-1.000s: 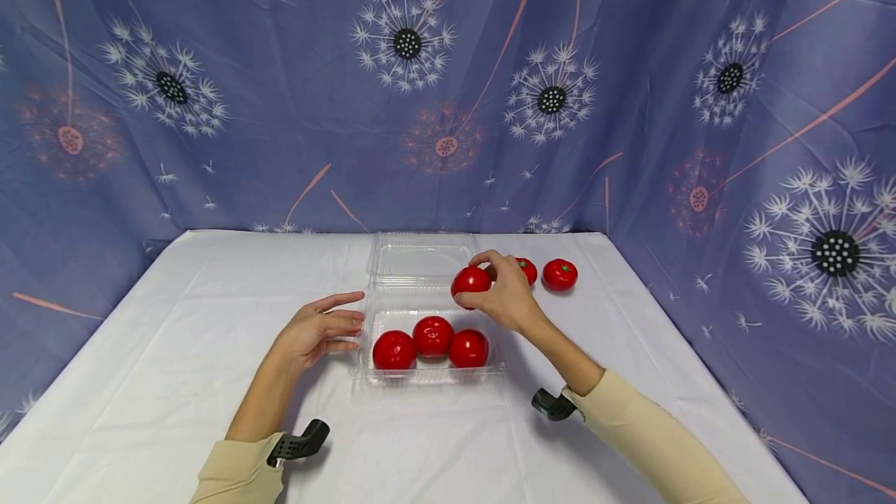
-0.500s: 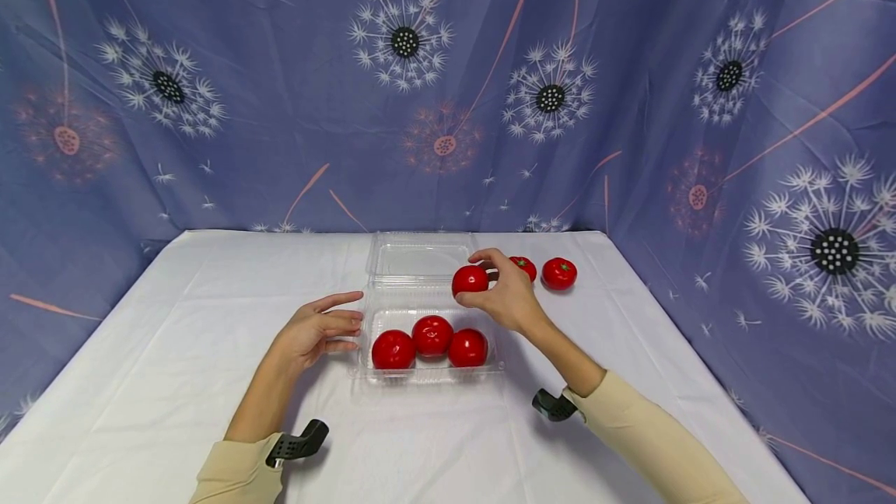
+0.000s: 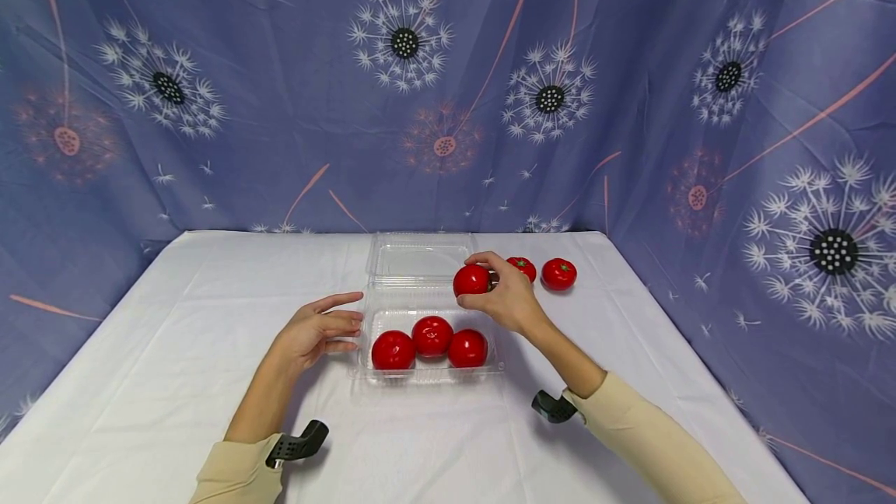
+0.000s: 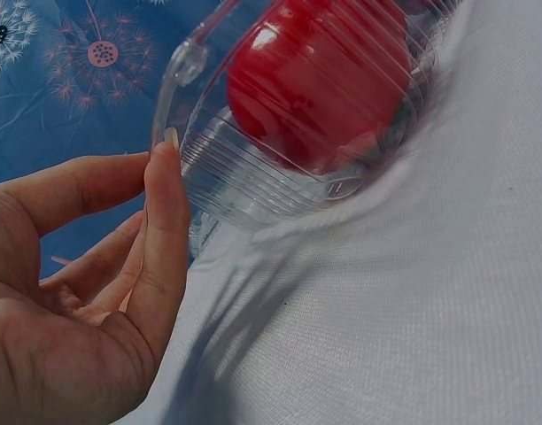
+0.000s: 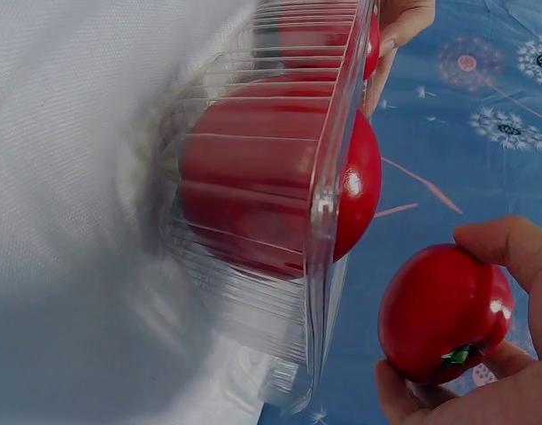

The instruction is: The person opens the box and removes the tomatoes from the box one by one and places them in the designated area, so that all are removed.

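Note:
My right hand (image 3: 507, 298) grips a red tomato (image 3: 472, 281) between thumb and fingers, above the back right part of a clear plastic clamshell box (image 3: 434, 376). In the right wrist view the held tomato (image 5: 444, 310) shows its green stem end and is apart from the box rim. Three tomatoes (image 3: 432, 336) sit inside the box, along its front half. Beside the box's left wall is my left hand (image 3: 308, 333), its fingers extended. The left wrist view has those fingertips (image 4: 165, 164) right at the rim, with one tomato (image 4: 320, 80) visible through the ribbed wall.
The box's hinged lid (image 3: 423, 259) lies folded back behind it. Two more tomatoes, one (image 3: 560, 274) farther right and one (image 3: 522, 270) partly behind my right hand, rest on the white tablecloth (image 3: 175, 348). A blue patterned curtain (image 3: 280, 84) hangs around the back and sides.
The held tomato has shifted very slightly in my right hand, which stays over the back of the box. My left hand keeps its place, and the other tomatoes have not moved.

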Demonstrator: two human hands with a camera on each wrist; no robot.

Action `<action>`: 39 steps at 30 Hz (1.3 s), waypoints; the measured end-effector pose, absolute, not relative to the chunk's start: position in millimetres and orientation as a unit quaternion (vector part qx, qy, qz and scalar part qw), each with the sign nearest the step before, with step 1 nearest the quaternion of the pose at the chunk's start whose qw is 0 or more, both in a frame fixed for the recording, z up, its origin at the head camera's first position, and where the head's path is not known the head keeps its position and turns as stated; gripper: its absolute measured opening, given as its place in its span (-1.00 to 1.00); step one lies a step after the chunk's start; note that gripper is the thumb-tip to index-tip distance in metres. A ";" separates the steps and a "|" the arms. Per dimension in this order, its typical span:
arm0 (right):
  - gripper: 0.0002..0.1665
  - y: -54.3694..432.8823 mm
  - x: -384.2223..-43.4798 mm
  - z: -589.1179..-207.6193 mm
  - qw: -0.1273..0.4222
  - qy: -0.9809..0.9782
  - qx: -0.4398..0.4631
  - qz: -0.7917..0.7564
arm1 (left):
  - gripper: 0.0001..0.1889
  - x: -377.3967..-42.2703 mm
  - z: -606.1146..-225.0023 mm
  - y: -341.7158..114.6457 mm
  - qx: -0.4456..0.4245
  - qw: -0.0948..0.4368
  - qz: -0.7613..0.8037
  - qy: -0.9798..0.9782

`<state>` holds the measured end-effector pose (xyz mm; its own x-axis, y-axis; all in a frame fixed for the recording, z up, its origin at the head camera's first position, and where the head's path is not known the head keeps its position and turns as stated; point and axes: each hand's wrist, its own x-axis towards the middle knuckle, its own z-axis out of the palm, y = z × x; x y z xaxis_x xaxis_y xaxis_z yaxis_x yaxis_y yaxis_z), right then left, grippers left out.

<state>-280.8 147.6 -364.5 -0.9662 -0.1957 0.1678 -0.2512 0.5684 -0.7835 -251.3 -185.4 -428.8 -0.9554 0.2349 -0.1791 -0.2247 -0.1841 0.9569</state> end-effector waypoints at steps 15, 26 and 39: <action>-0.26 159.5 -283.3 -367.4 0.055 -0.880 0.131 0.452 | -0.31 -251.2 -429.8 -186.5 0.003 0.149 0.771 0.619; -0.22 175.7 -283.8 -364.7 0.074 -0.888 0.118 0.439 | -0.31 -249.6 -427.3 -187.9 -0.001 0.150 0.769 0.621; -0.17 199.4 -283.9 -375.6 0.075 -0.902 0.082 0.417 | -0.31 -249.4 -425.7 -186.4 0.003 0.149 0.770 0.621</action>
<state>-283.9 199.4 -375.6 -0.9752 -0.0863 0.2036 -0.2111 0.6379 -0.7407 -249.4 -186.4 -425.7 -0.9554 0.2334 -0.1812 -0.2266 -0.1851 0.9562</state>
